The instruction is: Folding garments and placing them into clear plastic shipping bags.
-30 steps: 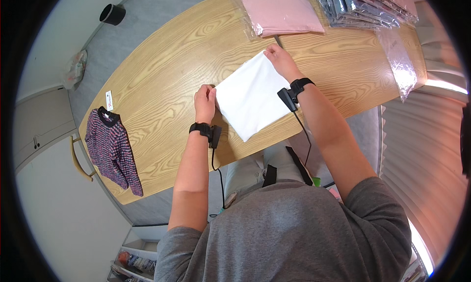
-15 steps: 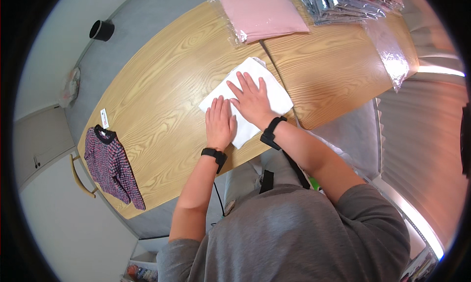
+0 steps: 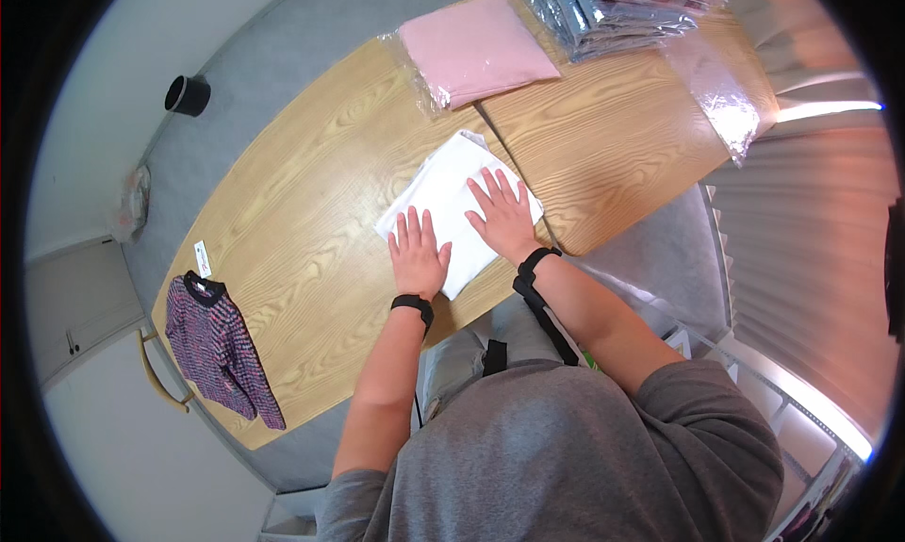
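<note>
Centrally, a folded white cloth (image 3: pixel 451 186) lies on the wood-grain table (image 3: pixel 302 221), just left of the table's dark seam. Both hands rest palm-down on it — the left hand (image 3: pixel 419 262) over its lower-left part, the right hand (image 3: pixel 507 223) over its right part. Each grip is wide, fingers extended and closed around nothing. Black straps circle the wrists. Toward the upper middle of the frame sits a pink folded item (image 3: pixel 476 52) in clear plastic, and beside it a stack of bagged garments (image 3: pixel 603 19). A clear plastic bag (image 3: pixel 721 99) lies at upper right; at lower left — near the table's edge — lies a patterned sweater (image 3: pixel 212 349) with a white tag (image 3: pixel 202 259).
</note>
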Tool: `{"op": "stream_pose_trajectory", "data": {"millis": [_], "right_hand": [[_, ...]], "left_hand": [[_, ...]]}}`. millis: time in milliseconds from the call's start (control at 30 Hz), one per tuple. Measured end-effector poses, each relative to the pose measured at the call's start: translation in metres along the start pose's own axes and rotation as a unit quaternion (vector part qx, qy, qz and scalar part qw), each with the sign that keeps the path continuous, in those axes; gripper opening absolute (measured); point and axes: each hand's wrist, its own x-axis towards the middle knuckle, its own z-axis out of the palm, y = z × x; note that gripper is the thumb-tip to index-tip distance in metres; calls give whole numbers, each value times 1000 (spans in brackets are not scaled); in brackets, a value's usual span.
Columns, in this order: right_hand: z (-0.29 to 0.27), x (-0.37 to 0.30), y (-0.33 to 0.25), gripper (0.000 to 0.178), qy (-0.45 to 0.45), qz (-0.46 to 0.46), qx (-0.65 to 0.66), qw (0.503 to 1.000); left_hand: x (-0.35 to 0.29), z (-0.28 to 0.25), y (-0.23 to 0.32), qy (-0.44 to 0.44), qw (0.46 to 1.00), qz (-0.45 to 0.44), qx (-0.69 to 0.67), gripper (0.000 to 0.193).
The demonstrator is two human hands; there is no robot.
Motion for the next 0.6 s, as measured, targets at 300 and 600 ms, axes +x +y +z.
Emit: {"op": "stream_pose_trajectory", "data": {"millis": [300,600], "right_hand": [[-74,-51,66,43,35,57,82,994],[-100,-116,271,39,70,276,8,958]], "left_hand": [[-10,4,-29,-7,999,-29,25,74],[-32,-4,-50,-19,991,-125,45,69]]}}
